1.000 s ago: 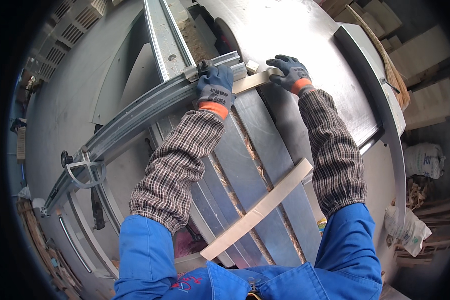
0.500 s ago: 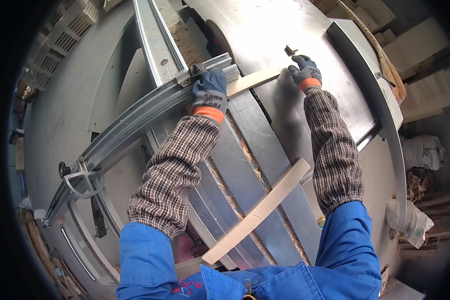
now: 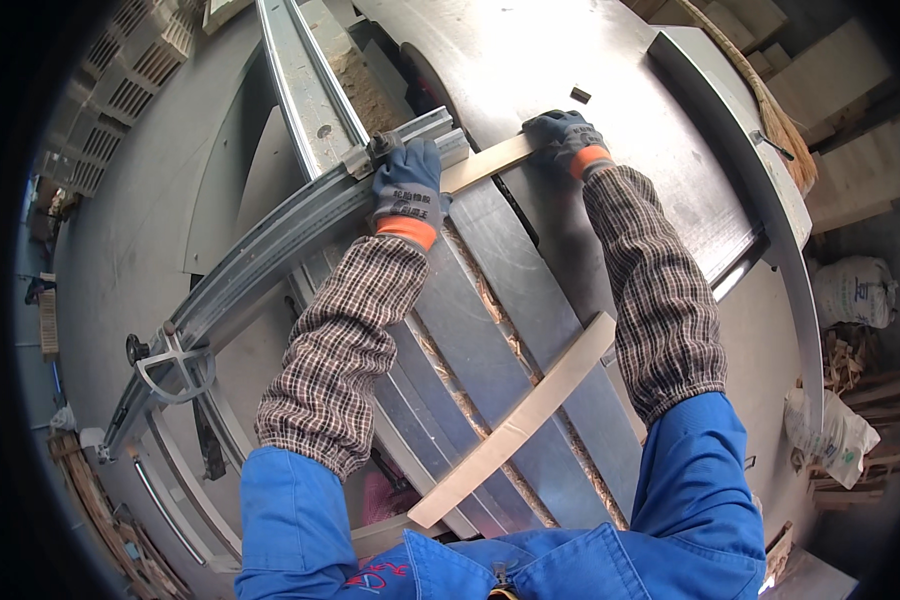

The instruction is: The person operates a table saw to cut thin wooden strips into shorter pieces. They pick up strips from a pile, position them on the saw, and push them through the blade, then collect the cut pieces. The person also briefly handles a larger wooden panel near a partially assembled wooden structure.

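Note:
Both my hands wear grey-blue gloves with orange cuffs. My left hand (image 3: 410,190) is closed at the metal fence (image 3: 445,135), pressing a pale wooden strip (image 3: 488,166) against it; its fingertips are partly hidden. Running right from there, the strip crosses the saw table (image 3: 500,250) to my right hand (image 3: 567,143), whose fingers close around its far end. A small dark offcut block (image 3: 580,95) lies just beyond my right hand, apart from it. Closer to my body, a second wooden strip (image 3: 515,420) lies slantwise over the table slots, touched by neither hand.
A long metal rail (image 3: 305,90) runs away at the upper left. On the right stands a grey metal guard (image 3: 730,130), with a straw broom (image 3: 790,150) behind it. White sacks (image 3: 855,290) and wood scraps lie at far right. Plastic crates (image 3: 120,90) are stacked upper left.
My right hand has moved left, from near the small offcut block onto the end of the wooden strip, and closed on it. My left hand stays at the fence.

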